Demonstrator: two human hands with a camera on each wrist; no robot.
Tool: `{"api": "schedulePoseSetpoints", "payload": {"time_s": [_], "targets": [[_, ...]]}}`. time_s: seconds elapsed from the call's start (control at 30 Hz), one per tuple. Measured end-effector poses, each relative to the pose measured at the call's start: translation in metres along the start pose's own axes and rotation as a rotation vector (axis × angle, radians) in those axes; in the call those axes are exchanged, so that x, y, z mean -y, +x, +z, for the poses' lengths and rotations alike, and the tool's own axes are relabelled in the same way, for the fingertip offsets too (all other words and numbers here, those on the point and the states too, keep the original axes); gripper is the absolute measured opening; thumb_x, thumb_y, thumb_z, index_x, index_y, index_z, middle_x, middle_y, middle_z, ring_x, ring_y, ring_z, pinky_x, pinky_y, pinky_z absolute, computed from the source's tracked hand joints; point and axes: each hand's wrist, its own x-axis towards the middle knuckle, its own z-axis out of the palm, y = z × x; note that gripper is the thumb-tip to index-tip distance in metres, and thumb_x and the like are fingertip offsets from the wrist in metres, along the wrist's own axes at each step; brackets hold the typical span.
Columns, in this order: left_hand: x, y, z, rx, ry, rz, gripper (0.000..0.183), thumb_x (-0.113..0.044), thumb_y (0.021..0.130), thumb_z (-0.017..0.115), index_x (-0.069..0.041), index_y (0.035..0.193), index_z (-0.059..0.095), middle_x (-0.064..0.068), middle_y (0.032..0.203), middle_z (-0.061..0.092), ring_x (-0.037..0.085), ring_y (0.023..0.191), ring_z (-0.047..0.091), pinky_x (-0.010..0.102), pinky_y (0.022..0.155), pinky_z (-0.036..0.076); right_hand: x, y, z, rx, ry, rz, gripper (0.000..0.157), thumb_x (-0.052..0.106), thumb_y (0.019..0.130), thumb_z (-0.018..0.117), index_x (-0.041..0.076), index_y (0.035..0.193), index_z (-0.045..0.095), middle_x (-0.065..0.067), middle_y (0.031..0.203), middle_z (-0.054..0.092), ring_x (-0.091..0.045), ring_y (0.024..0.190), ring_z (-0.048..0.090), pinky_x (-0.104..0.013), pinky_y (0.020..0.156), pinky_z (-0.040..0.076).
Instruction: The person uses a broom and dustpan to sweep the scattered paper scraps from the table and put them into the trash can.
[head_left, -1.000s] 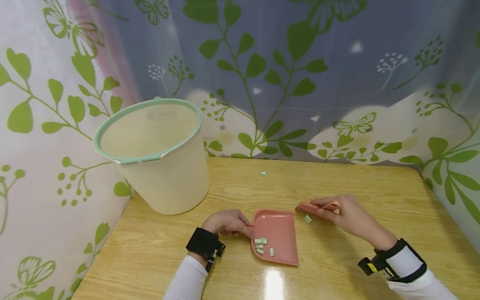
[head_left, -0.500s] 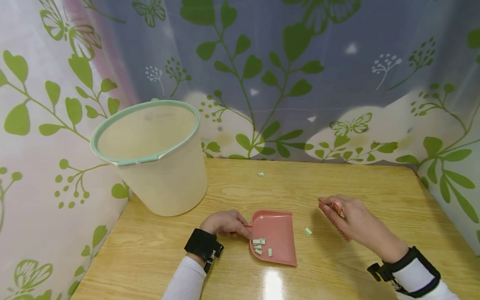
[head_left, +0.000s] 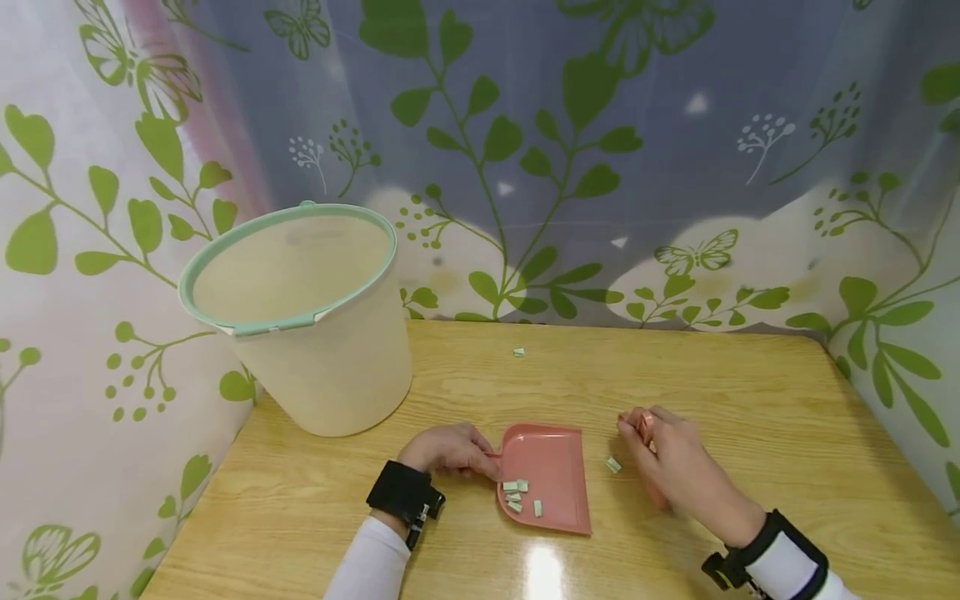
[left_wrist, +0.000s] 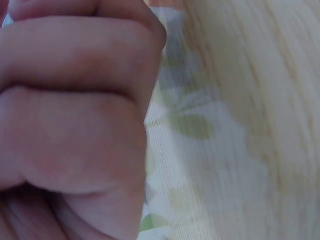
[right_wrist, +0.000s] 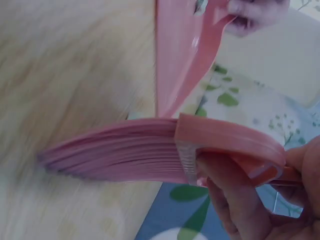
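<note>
My left hand (head_left: 453, 450) grips the short handle of a pink dustpan (head_left: 551, 475), which lies on the table with its wide lip facing right. Several small pale-green folded scraps (head_left: 513, 486) are in the pan near its handle side. In my right hand (head_left: 686, 471) is a small pink hand brush (right_wrist: 120, 150), its bristles down against the table in the right wrist view. One loose scrap (head_left: 612, 464) lies between the brush and the pan's lip. Curled fingers (left_wrist: 75, 130) fill the left wrist view, where the handle is hidden.
A tall cream bucket (head_left: 337, 383) with a mint-green rim stands at the back left of the wooden table (head_left: 720, 375). Another scrap (head_left: 519, 352) lies near the back edge. A leaf-patterned curtain (head_left: 450, 167) hangs behind the table and along the sides.
The brush swung right, away from the pan, and has come back left behind the loose scrap. That scrap shifted slightly toward the front. My left hand and the dustpan stay in place.
</note>
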Motion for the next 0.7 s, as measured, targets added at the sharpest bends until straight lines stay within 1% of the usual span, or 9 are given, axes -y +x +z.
{"api": "schedulePoseSetpoints", "payload": {"time_s": [0.13,0.2,0.27,0.37,0.4,0.5,0.57,0.63,0.7], "targets": [[0.000,-0.001,0.000,0.004,-0.013,0.009,0.031,-0.027,0.083,0.083,-0.019,0.062,0.061,-0.005,0.052,0.042,0.008,0.043,0.025,0.024,0.044,0.021,0.013,0.000,0.010,-0.048,0.055,-0.018,0.027,0.010,0.097,0.068,0.016,0.075,0.054,0.002,0.076,0.058,-0.003,0.065,0.052,-0.021,0.053,0.042],[0.000,-0.001,0.000,0.005,-0.016,0.013,0.030,-0.027,0.083,0.082,-0.019,0.063,0.062,-0.005,0.052,0.042,0.008,0.043,0.025,0.024,0.044,0.020,0.020,0.001,0.015,-0.061,0.093,-0.021,0.029,0.009,0.097,0.069,0.017,0.074,0.053,0.002,0.076,0.060,-0.003,0.063,0.051,-0.020,0.052,0.039],[0.000,-0.001,0.000,0.006,-0.019,0.012,0.030,-0.027,0.084,0.082,-0.019,0.063,0.062,-0.005,0.052,0.042,0.008,0.043,0.025,0.024,0.044,0.020,0.026,0.002,0.019,-0.063,0.130,-0.016,0.020,0.009,0.097,0.069,0.015,0.079,0.060,-0.001,0.082,0.067,-0.003,0.063,0.052,-0.020,0.051,0.039],[0.000,0.000,0.000,0.006,-0.015,0.004,0.030,-0.027,0.083,0.082,-0.019,0.063,0.062,-0.005,0.052,0.042,0.008,0.043,0.026,0.024,0.044,0.021,0.036,0.005,0.024,-0.059,0.174,-0.008,0.013,0.011,0.098,0.068,0.014,0.085,0.067,-0.005,0.093,0.074,-0.007,0.068,0.061,-0.020,0.052,0.041],[0.000,0.000,0.000,0.005,-0.013,-0.001,0.031,-0.027,0.083,0.083,-0.019,0.062,0.062,-0.005,0.052,0.042,0.008,0.043,0.026,0.024,0.044,0.021,0.039,0.006,0.026,-0.052,0.187,-0.003,0.012,0.012,0.098,0.068,0.014,0.087,0.069,-0.005,0.094,0.074,-0.007,0.069,0.061,-0.020,0.052,0.041],[0.000,0.001,0.000,-0.002,-0.004,-0.009,0.031,-0.027,0.083,0.083,-0.020,0.062,0.061,-0.005,0.052,0.042,0.008,0.043,0.026,0.024,0.044,0.021,0.048,0.009,0.029,-0.031,0.204,0.005,0.014,0.014,0.099,0.068,0.017,0.085,0.066,0.004,0.083,0.067,-0.003,0.068,0.056,-0.020,0.054,0.042],[-0.001,0.001,0.000,-0.003,-0.008,-0.009,0.030,-0.027,0.083,0.083,-0.020,0.063,0.061,-0.005,0.052,0.042,0.008,0.043,0.026,0.024,0.044,0.021,0.053,0.011,0.029,0.005,0.237,0.019,0.011,0.017,0.100,0.067,0.017,0.088,0.066,0.008,0.076,0.058,0.000,0.064,0.047,-0.020,0.054,0.040],[-0.001,0.000,0.000,0.000,-0.008,-0.006,0.029,-0.026,0.083,0.082,-0.020,0.063,0.062,-0.005,0.052,0.042,0.007,0.043,0.026,0.024,0.044,0.021,0.056,0.015,0.026,0.061,0.311,0.046,0.012,0.019,0.101,0.066,0.015,0.089,0.064,0.007,0.076,0.058,0.001,0.061,0.045,-0.020,0.052,0.039],[-0.001,0.001,0.000,0.004,-0.008,-0.002,0.029,-0.026,0.083,0.082,-0.020,0.063,0.062,-0.005,0.052,0.043,0.007,0.043,0.027,0.024,0.044,0.021,0.056,0.022,0.021,0.112,0.406,0.083,0.012,0.020,0.101,0.065,0.012,0.093,0.064,0.004,0.080,0.061,0.002,0.059,0.048,-0.021,0.050,0.041]]}}
